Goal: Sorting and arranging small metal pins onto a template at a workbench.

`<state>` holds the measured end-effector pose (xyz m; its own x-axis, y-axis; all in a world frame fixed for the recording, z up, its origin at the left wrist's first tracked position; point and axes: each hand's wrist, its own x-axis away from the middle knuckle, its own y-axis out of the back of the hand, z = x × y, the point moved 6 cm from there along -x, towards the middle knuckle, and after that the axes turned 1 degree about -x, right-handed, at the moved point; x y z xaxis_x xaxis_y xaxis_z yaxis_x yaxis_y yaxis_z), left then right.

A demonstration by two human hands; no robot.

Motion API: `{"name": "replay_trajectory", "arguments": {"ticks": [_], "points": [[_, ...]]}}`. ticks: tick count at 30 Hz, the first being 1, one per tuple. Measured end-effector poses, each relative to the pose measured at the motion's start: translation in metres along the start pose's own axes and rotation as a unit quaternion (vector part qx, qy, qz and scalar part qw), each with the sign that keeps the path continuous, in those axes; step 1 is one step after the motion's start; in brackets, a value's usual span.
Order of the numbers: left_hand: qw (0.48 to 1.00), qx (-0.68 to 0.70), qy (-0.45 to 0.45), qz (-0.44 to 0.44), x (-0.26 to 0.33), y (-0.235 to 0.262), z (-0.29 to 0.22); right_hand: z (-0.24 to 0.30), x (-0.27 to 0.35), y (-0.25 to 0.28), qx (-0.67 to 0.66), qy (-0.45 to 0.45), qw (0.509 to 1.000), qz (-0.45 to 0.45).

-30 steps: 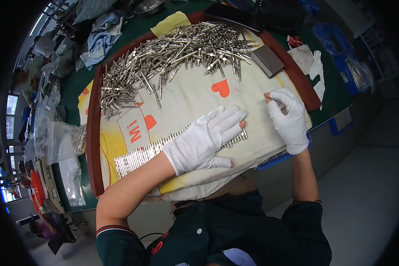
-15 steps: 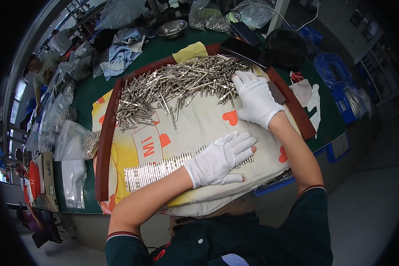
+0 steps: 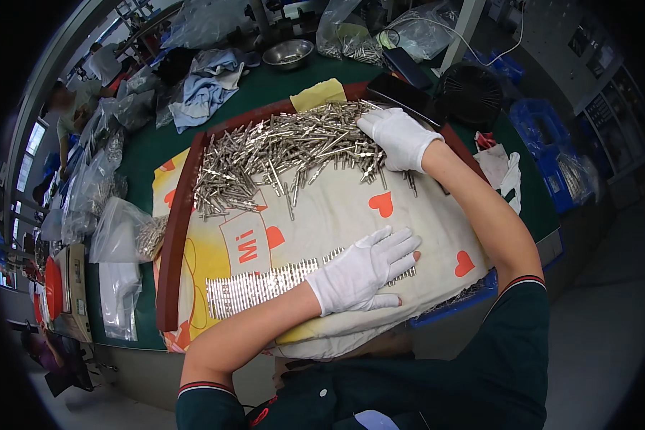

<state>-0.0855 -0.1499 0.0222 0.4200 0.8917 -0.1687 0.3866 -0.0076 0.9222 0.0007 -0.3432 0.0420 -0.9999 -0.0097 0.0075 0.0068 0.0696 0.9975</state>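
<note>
R hand (image 3: 398, 136), white glove, reaches out to the far right end of the heap of metal pins (image 3: 287, 154); fingers spread flat on top of the pins, palm down, nothing pinched that I can see, though whether a pin sits under the palm can't be told. L hand (image 3: 365, 269), also gloved, lies flat and relaxed, fingers splayed, pressing on the right end of the row of pins (image 3: 265, 287) lined up side by side near the body. Key relation: the heap lies directly under and to the left of the R hand, its long axis running left-right along the far side of the cloth (image 3: 322, 215); the R hand is the nearer one, the L is well apart from the heap. Loose pins in the heap point every way; the row's pins lie parallel, pointing away from the body. Counts: 2 hands, 1 heap (too many pins to count), 1 row, 1 cloth with red hearts, 1 dark red tray rim (image 3: 175, 236). Beyond: plastic bags (image 3: 118, 229) at left, steel bowl (image 3: 288, 53) at far edge.
</note>
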Motion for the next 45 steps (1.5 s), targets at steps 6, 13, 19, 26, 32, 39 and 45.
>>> {"name": "replay_trajectory", "arguments": {"ticks": [6,13,19,26,32,39,45], "points": [[1.0,-0.005,0.005,0.002,0.001,-0.001,0.002,0.005,0.0,-0.003,0.006,0.005,0.999,-0.038],[1.0,-0.027,0.004,0.003,0.001,-0.003,0.002,0.004,-0.016,-0.01,0.049,0.03,0.994,-0.096],[1.0,-0.023,0.005,0.008,-0.002,-0.002,0.0,0.006,-0.016,-0.001,-0.066,-0.007,0.982,-0.178],[1.0,-0.023,0.014,-0.003,0.002,-0.004,0.0,0.018,-0.014,0.0,-0.292,-0.081,0.922,-0.242],[1.0,-0.026,0.001,-0.013,0.0,-0.004,0.0,0.031,-0.019,0.001,-0.629,-0.062,0.734,-0.248],[0.995,-0.007,-0.049,-0.089,0.008,0.008,-0.004,0.05,0.012,0.021,-0.689,-0.098,0.674,-0.25],[0.871,0.095,0.119,-0.467,0.053,0.078,0.042,0.072,0.046,-0.011,-0.724,-0.106,0.638,-0.242]]}}
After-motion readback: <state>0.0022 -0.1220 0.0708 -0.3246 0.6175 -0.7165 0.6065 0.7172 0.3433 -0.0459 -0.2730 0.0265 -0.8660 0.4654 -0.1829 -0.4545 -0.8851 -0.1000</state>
